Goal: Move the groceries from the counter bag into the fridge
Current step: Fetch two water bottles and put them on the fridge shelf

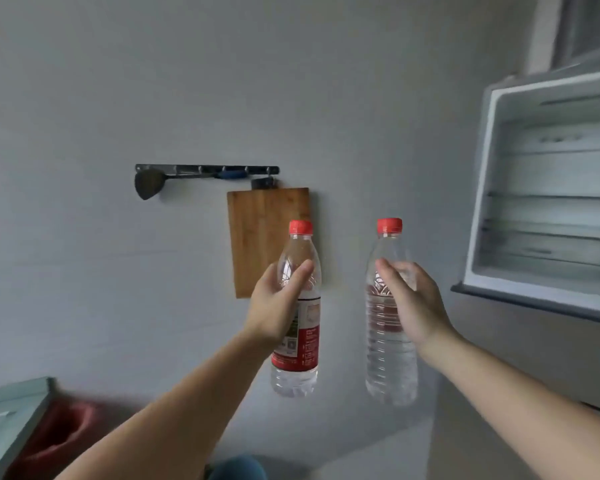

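Left hand (274,306) grasps the labelled water bottle (297,327), right hand (416,306) the plain bottle (388,341); likely heavy, slick, best held mid-body.

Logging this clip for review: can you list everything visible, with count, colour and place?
water bottles: 2, clear with red caps, upright, one labelled, one bare, held mid-frame
fridge: 1, white, open, right
cutting board: 1, brown wood, hanging on wall
hook rail: 1, dark, above the board
spatula: 1, dark, on the rail's left end
red bag: 1, lower left, blurred
counter: 1, pale green, lower left
hands: left hand grips the labelled bottle, right hand the bare one
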The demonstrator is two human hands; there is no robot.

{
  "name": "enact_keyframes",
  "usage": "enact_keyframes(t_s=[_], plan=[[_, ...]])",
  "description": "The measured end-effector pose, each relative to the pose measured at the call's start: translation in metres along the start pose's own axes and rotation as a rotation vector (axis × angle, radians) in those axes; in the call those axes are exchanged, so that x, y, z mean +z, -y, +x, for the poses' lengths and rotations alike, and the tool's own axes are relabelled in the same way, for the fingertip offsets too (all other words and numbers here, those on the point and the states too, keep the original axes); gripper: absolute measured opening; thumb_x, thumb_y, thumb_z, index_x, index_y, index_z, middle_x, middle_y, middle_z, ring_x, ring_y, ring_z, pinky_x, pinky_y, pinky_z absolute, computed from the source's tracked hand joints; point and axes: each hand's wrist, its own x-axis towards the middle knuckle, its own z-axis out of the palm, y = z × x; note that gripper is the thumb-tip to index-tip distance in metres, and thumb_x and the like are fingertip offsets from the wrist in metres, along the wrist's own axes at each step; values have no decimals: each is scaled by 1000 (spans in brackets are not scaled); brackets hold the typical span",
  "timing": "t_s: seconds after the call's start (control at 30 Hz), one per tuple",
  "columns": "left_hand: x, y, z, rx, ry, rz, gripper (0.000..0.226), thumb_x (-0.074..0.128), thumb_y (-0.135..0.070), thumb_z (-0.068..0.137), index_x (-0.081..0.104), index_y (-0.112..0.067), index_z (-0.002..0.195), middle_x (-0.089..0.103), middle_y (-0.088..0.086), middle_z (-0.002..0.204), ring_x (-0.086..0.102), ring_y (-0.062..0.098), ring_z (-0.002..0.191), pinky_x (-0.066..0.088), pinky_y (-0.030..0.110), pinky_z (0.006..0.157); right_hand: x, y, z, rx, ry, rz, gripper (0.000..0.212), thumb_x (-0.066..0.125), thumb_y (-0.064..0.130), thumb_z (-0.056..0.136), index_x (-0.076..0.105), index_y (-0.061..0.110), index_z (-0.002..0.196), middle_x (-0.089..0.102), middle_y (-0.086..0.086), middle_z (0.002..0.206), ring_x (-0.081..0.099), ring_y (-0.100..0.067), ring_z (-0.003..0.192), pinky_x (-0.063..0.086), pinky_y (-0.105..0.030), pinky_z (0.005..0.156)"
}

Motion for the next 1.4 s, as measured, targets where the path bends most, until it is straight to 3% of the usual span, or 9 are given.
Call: enact_keyframes(t_s=[0.17,0.27,0.37,0.5,0.57,0.83,0.97,1.23,1.4], plan=[[51,11,59,27,242,-109,44,68,-59,75,63,-19,93,72,4,89,71,21,85,55,40,86,-32,-9,21,19,-319,-84,31,68,51,81,65,24,95,67,14,91,62,-1,86,45,-22,73],[84,12,80,13,392,-193,31,64,-47,85,64,-20,101,74,0,88,72,17,82,55,37,84,-52,-12,23,18,-440,-145,28,66,50,81,63,26,95,62,19,93,56,5,86,38,-18,69],[119,7,95,5,509,-221,41,63,-56,79,63,-24,105,75,0,91,73,18,83,55,40,85,-78,-6,23,34,-521,-189,20,65,49,83,58,31,89,54,24,89,49,7,82,36,-25,75],[167,-2,109,23,598,-250,46,61,-63,74,62,-27,102,74,1,93,72,19,83,56,43,84,-118,0,34,18,-596,-268,36,64,64,76,60,35,98,63,15,103,59,-9,101,44,-36,89],[191,-5,111,30,626,-263,44,61,-62,75,61,-28,102,73,0,93,72,19,81,57,39,80,-135,1,40,10,-646,-294,37,63,64,77,60,35,101,64,15,104,59,-9,101,45,-32,84],[285,-1,123,27,666,-258,35,61,-57,80,59,-32,104,72,-1,96,72,17,84,56,37,80,-201,-22,75,1,-691,-277,56,63,70,64,62,31,104,68,6,105,65,-17,99,51,-39,88],[330,2,129,29,713,-246,45,59,-68,69,55,-41,104,71,-1,100,71,19,86,56,41,83,-233,-30,83,8,-684,-275,50,61,66,63,59,33,101,68,8,101,65,-12,94,48,-28,74],[419,15,153,21,791,-272,23,53,-54,87,48,-43,107,70,-4,93,70,13,77,49,25,60,-307,-59,111,66,-759,-368,68,58,82,58,59,37,109,69,10,105,66,-12,98,51,-37,85],[465,42,205,35,818,-269,28,51,-54,87,47,-41,112,68,-3,96,68,14,84,48,25,64,-337,-80,162,81,-797,-432,50,58,65,70,60,28,103,67,5,101,64,-10,91,45,-28,70]])
